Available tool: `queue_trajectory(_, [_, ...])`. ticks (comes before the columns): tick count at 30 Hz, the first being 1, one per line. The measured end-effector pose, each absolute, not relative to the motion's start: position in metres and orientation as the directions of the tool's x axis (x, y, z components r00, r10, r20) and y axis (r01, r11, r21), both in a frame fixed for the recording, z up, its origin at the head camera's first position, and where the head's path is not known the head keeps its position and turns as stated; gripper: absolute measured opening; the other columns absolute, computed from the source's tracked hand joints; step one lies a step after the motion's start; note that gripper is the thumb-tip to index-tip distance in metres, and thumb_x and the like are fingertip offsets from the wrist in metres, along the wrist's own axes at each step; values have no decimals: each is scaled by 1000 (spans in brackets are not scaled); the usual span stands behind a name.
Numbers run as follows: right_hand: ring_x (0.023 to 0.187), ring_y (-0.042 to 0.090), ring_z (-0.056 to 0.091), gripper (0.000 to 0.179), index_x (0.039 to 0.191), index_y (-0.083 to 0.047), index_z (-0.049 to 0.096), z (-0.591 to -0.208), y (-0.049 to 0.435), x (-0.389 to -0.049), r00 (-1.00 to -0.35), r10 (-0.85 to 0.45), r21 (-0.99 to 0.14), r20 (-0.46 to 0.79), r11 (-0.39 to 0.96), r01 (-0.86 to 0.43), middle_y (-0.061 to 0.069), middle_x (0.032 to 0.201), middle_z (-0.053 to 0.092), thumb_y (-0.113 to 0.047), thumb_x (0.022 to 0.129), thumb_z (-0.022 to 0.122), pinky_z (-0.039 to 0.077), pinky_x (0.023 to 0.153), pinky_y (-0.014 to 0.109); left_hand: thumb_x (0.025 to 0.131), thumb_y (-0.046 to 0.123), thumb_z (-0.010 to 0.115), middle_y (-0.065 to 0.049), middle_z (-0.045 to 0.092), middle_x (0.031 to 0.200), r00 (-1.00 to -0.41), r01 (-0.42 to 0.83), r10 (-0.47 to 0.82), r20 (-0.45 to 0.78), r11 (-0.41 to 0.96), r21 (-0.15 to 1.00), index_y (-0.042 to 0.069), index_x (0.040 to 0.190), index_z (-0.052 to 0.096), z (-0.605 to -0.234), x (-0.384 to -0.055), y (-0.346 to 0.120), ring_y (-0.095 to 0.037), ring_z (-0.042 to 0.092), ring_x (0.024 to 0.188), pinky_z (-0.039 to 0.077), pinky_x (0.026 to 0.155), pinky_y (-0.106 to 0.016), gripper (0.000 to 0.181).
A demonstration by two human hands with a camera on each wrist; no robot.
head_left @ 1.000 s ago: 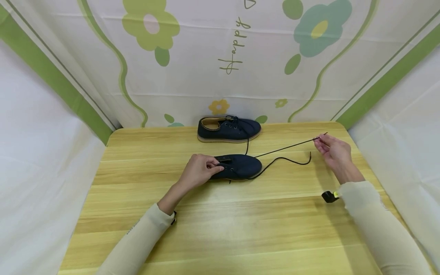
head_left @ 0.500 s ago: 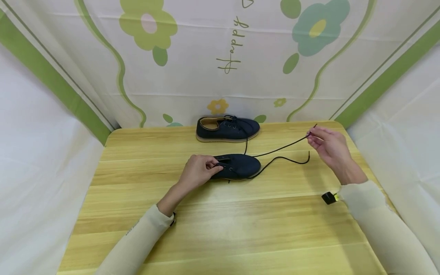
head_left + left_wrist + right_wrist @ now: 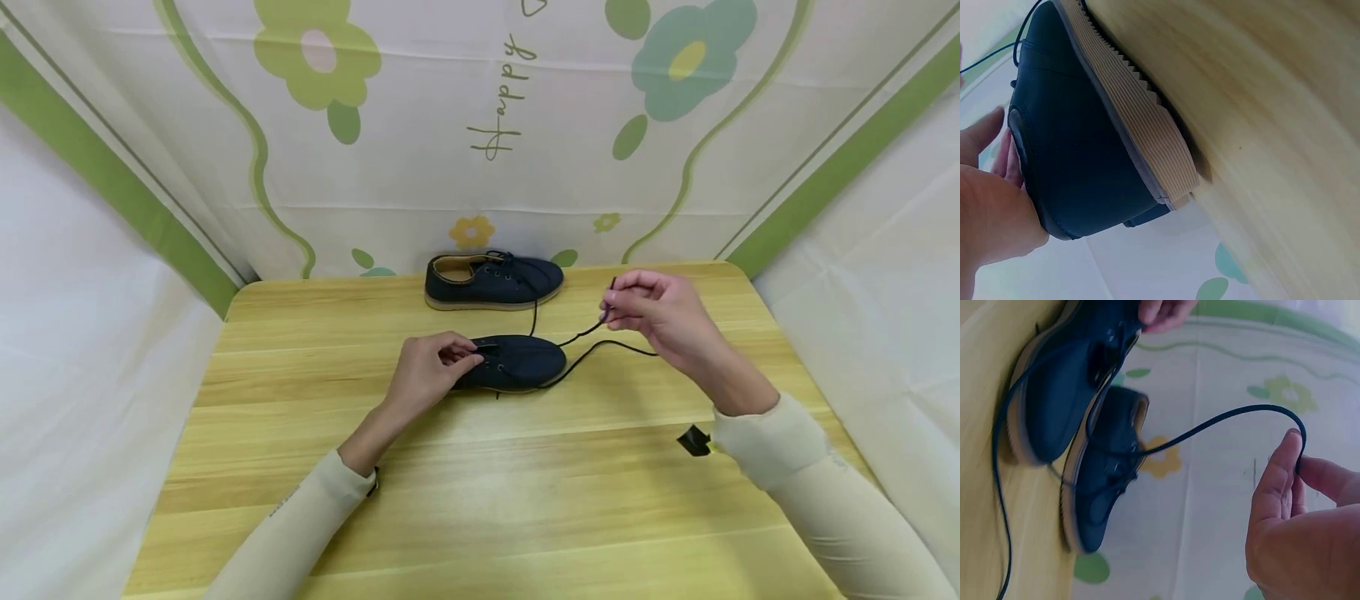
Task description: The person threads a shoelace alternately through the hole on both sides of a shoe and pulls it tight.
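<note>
A dark navy lace-up shoe (image 3: 532, 364) sits in the middle of the table, toe to the right. My left hand (image 3: 423, 368) grips its upper edge by the opening, thumb near the eyelets; the left wrist view shows the shoe's heel side (image 3: 1079, 144) and ribbed tan sole. To the right, my right hand (image 3: 663, 321) is raised above the table and pinches a dark shoelace (image 3: 1229, 416) between thumb and fingers, close to its end. That lace runs slack in a curve back to the shoe. Another lace end (image 3: 611, 342) lies loosely on the table beyond the toe.
A matching shoe (image 3: 513, 282) stands behind, against the curtain (image 3: 420, 167), its lace tied and one strand hanging forward toward the near shoe. The wooden table (image 3: 465, 500) extends toward me. White fabric walls (image 3: 75, 292) rise on both sides.
My right hand has moved left toward the shoe with the shoelace, which has gone from taut to slack. My left hand keeps its grip on the shoe.
</note>
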State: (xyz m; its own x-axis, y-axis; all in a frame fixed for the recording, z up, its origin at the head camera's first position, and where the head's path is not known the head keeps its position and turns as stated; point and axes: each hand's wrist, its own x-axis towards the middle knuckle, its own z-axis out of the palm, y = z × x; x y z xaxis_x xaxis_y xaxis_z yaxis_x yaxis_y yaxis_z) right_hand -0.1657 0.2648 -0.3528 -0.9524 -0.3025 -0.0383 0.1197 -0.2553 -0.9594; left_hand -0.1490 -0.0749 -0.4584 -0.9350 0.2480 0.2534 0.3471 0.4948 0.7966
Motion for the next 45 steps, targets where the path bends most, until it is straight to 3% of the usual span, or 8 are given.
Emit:
queue_trajectory(5, [77, 21, 76, 5, 100, 2, 69, -342, 237, -156, -925, -380, -988, -24, -133, 80, 14, 90, 76, 7, 99, 67, 64, 73, 33, 97, 11, 79, -2, 79, 88, -928, 372, 183, 324, 452, 811, 7, 102, 82, -457, -150, -78, -10, 70, 72, 58, 67, -24, 7])
queue_trajectory(11, [77, 22, 77, 5, 100, 3, 68, -335, 204, -144, -890, -455, -998, -21, -40, 44, 16, 91, 78, 7, 98, 69, 64, 72, 37, 95, 0, 77, -11, 79, 106, -904, 426, 181, 388, 477, 769, 6, 113, 80, -454, -153, -82, -23, 75, 93, 62, 81, -38, 19])
queue_trajectory(16, [83, 30, 78, 10, 105, 5, 66, -340, 175, -136, -864, -498, -996, -72, 79, 37, 20, 96, 78, 2, 98, 72, 65, 74, 44, 93, -2, 78, -9, 78, 119, -907, 421, 246, 342, 571, 705, 8, 119, 79, -452, -158, -82, -29, 72, 115, 58, 97, -47, 28])
queue_trajectory(20, [86, 35, 79, 10, 105, 7, 66, -356, 159, -130, -826, -551, -989, -118, 136, 51, 24, 98, 77, 2, 99, 71, 64, 75, 46, 92, 1, 80, -8, 78, 121, -912, 409, 291, 289, 604, 684, 9, 120, 79, -450, -162, -80, -29, 71, 119, 56, 101, -47, 29])
queue_trajectory(27, [80, 32, 78, 8, 100, 5, 71, -395, 142, -123, -750, -650, -969, -124, 241, -49, 13, 89, 78, -1, 96, 75, 64, 73, 47, 92, 3, 81, -7, 79, 118, -912, 406, 332, 240, 655, 637, 9, 116, 80, -449, -168, -78, -26, 73, 105, 58, 89, -43, 25])
queue_trajectory(30, [75, 29, 76, 7, 98, -1, 73, -413, 140, -122, -737, -666, -938, -118, 319, -138, 6, 83, 78, -6, 95, 78, 64, 71, 39, 92, 3, 81, -6, 79, 115, -911, 408, 343, 228, 676, 614, 10, 114, 81, -448, -168, -77, -23, 73, 95, 58, 81, -42, 23])
queue_trajectory(37, [70, 2, 68, 7, 91, -11, 76, -445, 137, -121, -718, -690, -832, -88, 447, -328, -8, 78, 75, -7, 92, 82, 55, 67, 22, 94, 3, 79, -2, 81, 109, -910, 409, 365, 195, 718, 564, 13, 110, 83, -447, -174, -74, -24, 75, 100, 60, 83, -44, 19])
queue_trajectory(45, [69, -4, 65, 7, 90, -10, 76, -460, 132, -115, -668, -732, -779, -134, 494, -385, -7, 78, 75, -4, 91, 80, 54, 67, 20, 95, 6, 78, 0, 81, 103, -915, 402, 351, 201, 735, 545, 15, 105, 84, -451, -180, -71, -22, 76, 93, 61, 77, -43, 15])
